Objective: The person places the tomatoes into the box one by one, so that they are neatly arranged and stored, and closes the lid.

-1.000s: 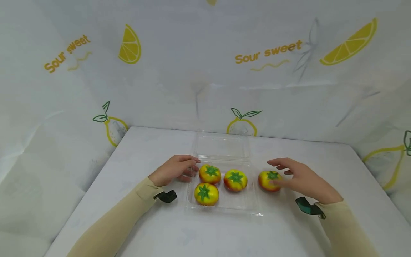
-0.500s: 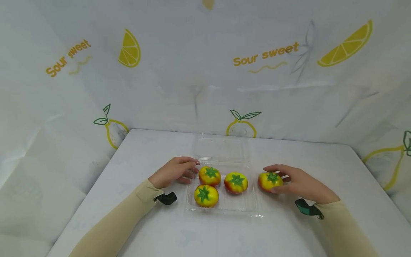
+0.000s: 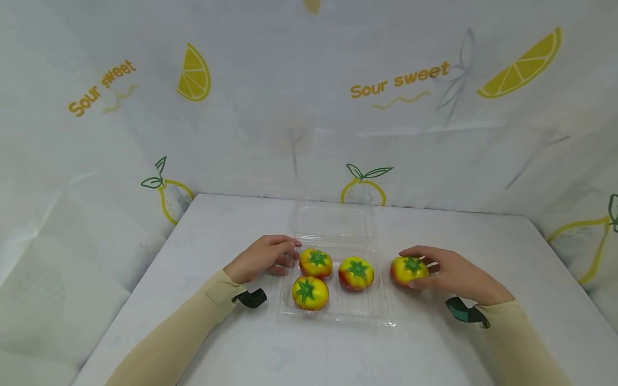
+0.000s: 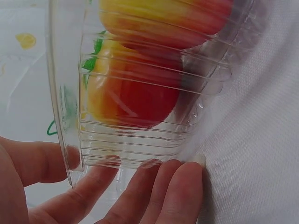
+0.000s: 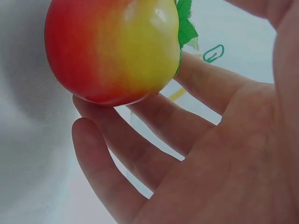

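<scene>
On the table to the right of a clear plastic clamshell box sits a yellow-red toy persimmon with a green leafy top. My right hand grips it, thumb at the front and fingers curved behind; in the right wrist view the fingers lie along its side. Inside the box are three like it: a back-left persimmon, a front-left persimmon and a right-hand persimmon. My left hand holds the box's left side, thumb at the rim and fingertips against the ribbed wall.
The box's lid lies folded back, away from me. A white cloth covers the table, and a white lemon-print sheet stands behind and at the sides. Both wrists wear dark straps.
My right hand's fingers have lowered and closed around the outside persimmon, which has shifted very slightly to the right. The left hand stays at the box.
</scene>
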Demonstrator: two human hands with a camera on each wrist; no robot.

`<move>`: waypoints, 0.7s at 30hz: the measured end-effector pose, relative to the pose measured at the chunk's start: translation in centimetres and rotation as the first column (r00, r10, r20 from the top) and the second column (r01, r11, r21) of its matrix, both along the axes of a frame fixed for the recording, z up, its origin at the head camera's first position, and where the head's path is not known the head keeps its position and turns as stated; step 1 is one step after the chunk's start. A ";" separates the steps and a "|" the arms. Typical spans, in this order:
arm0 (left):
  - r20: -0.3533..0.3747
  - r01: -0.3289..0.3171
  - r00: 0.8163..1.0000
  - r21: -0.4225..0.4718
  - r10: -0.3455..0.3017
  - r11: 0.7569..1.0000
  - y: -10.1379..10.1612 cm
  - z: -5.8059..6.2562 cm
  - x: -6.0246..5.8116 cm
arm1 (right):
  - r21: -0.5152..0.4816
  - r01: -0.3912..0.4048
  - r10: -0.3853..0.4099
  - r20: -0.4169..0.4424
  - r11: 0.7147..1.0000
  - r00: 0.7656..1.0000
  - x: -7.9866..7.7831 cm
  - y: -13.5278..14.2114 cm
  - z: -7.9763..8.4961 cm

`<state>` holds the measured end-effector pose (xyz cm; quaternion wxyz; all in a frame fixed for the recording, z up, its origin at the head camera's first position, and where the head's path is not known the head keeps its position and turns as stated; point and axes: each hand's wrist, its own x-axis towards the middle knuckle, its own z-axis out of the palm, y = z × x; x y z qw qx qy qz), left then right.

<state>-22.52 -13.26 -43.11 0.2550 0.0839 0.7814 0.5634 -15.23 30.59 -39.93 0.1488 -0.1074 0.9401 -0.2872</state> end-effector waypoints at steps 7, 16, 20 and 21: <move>-0.007 0.003 1.000 -0.008 -0.004 1.000 0.1 0.1 0.1 | 0.001 0.025 -0.025 -0.009 1.000 1.000 -0.1 0.2 0.5; -0.008 0.009 1.000 -0.005 -0.009 1.000 0.2 0.2 0.1 | -0.006 0.024 -0.024 -0.060 1.000 0.998 0.1 0.1 1.3; -0.003 0.010 1.000 -0.006 -0.011 1.000 0.1 0.2 0.1 | -0.004 0.014 -0.014 -0.104 1.000 0.994 0.5 -0.4 1.9; -0.003 0.009 1.000 -0.008 -0.009 1.000 0.1 0.2 0.1 | -0.004 0.008 -0.009 -0.116 1.000 0.993 0.7 -0.6 2.0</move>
